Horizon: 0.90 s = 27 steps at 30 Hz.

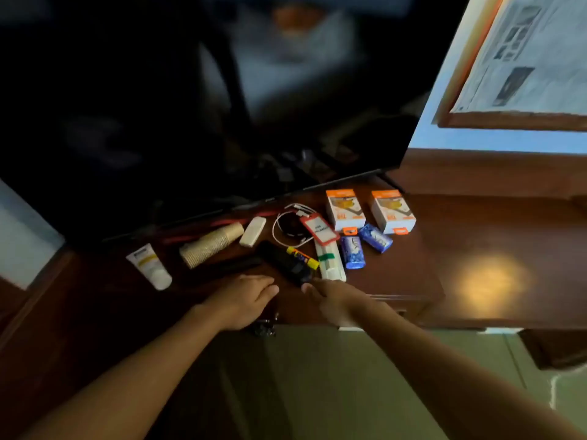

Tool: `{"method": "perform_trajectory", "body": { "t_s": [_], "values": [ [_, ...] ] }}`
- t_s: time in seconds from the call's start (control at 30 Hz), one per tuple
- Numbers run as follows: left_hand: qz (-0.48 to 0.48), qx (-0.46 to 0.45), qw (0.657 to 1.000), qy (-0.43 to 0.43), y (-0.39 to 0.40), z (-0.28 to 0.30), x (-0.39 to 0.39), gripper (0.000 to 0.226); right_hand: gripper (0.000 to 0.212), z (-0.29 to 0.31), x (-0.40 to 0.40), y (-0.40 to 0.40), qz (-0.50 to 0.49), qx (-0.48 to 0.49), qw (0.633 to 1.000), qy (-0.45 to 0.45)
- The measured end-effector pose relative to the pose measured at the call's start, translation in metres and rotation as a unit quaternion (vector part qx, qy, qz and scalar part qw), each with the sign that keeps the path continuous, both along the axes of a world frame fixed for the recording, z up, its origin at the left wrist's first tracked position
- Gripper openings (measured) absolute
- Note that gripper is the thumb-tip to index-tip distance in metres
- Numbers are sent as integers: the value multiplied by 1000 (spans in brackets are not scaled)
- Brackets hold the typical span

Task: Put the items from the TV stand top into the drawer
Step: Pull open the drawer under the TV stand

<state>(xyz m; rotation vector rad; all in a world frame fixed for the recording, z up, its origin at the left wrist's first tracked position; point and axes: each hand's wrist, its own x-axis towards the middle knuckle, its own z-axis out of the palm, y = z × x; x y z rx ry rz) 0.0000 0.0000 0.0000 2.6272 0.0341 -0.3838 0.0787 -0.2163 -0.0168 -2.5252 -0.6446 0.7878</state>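
Two orange-topped boxes, print unreadable

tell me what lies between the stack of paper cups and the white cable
A white oblong bar lies between the cup stack and the coiled cable in the head view.

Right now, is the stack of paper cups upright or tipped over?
Tipped over. The stack of paper cups lies on its side on the TV stand top, in front of the TV.
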Motion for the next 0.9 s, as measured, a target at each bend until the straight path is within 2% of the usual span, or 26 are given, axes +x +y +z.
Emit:
{"method": "perform_trajectory", "body": {
  "t_s": [0.13, 0.23, 0.4, 0.57, 0.9],
  "values": [
    [-23, 44, 994, 100, -3, -39, -15, 56, 68, -38, -25, -5, 55, -77, 995, -38],
    [-38, 64, 988, 135, -6, -71, -22, 55, 72, -55, -32, -5, 54, -96, 991, -80],
    [-81, 112, 978, 157, -6, -111, -25, 63, 74, -62, -43, 7, 52, -119, 984, -120],
    [-80, 134, 972, 176, 5, -142, -24, 72, 74, -68, -39, 19, 28, -137, 984, -108],
    [-113, 157, 971, 144, 10, -169, -13, 72, 73, -87, -40, 16, -23, -142, 978, -153]
  ]
}}
